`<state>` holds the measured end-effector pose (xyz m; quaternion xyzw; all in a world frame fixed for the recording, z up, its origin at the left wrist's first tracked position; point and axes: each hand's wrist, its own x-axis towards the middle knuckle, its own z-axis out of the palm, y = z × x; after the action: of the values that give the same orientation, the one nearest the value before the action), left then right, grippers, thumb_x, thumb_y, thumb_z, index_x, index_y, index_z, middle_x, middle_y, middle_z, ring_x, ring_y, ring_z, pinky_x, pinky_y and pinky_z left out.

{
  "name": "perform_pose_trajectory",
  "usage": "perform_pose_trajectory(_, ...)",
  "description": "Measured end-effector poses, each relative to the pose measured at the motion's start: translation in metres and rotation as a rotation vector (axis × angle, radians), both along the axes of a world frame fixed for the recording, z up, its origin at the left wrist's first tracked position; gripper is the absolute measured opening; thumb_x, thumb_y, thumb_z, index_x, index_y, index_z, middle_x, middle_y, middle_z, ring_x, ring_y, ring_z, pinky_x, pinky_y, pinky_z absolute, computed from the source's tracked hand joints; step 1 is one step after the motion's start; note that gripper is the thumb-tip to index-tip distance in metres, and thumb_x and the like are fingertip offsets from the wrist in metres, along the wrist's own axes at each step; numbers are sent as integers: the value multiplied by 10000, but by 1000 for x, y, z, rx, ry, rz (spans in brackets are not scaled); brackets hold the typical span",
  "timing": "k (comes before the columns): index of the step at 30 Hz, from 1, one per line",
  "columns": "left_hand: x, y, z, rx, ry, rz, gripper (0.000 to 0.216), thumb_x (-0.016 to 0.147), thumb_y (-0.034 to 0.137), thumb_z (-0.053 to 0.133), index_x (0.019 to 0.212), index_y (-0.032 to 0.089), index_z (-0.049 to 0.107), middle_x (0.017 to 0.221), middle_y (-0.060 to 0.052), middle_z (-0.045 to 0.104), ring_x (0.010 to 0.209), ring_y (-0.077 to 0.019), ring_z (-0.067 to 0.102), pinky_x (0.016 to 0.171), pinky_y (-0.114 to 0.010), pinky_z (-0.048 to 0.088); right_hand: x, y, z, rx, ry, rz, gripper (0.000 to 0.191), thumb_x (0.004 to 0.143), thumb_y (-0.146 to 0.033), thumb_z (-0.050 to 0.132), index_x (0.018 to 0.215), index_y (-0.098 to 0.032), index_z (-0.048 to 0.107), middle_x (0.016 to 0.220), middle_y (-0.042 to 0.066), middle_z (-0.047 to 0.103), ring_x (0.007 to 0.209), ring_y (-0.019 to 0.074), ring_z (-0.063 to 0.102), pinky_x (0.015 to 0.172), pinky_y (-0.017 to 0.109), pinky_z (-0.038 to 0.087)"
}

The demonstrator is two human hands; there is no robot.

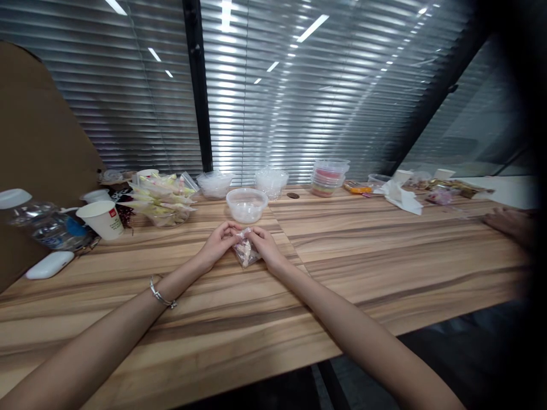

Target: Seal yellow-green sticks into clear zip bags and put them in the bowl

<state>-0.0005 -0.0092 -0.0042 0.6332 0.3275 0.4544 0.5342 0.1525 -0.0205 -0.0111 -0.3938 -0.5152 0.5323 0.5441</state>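
Observation:
Between my two hands, low over the table, is a small clear plastic bag with pale and pinkish pieces inside. My left hand pinches its upper left edge, fingers closed. From the other side my right hand grips the upper right edge. The fingertips of both hands nearly meet at the top of the bag, and they partly hide it. Just beyond the hands stands a clear round plastic bowl, upright on the wooden table.
Stacked clear bowls and lidded tubs line the window side. On the left are a bowl of yellow packets, a paper cup, a water bottle and a white case. Another person's hand rests at right, near tissue.

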Motion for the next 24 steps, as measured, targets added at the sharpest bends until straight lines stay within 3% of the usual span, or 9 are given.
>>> perform_pose_trajectory(15, 0, 3, -2, -24, -22, 52, 236, 719, 241, 652, 926, 173, 562, 787, -7, 621, 682, -128, 578, 633, -225, 436, 0, 2, -4, 8, 31, 37, 194, 689, -348, 628, 746, -165, 653, 673, -6, 607, 612, 123, 498, 582, 236, 377)
perform_pose_trajectory(24, 1, 1, 1, -31, -20, 33, 240, 729, 258, 650, 933, 176, 553, 772, 0, 616, 667, -125, 579, 629, -225, 439, -1, 0, -1, -13, 5, 42, 214, 665, -365, 656, 699, -159, 608, 640, -8, 585, 578, 114, 480, 546, 228, 365)
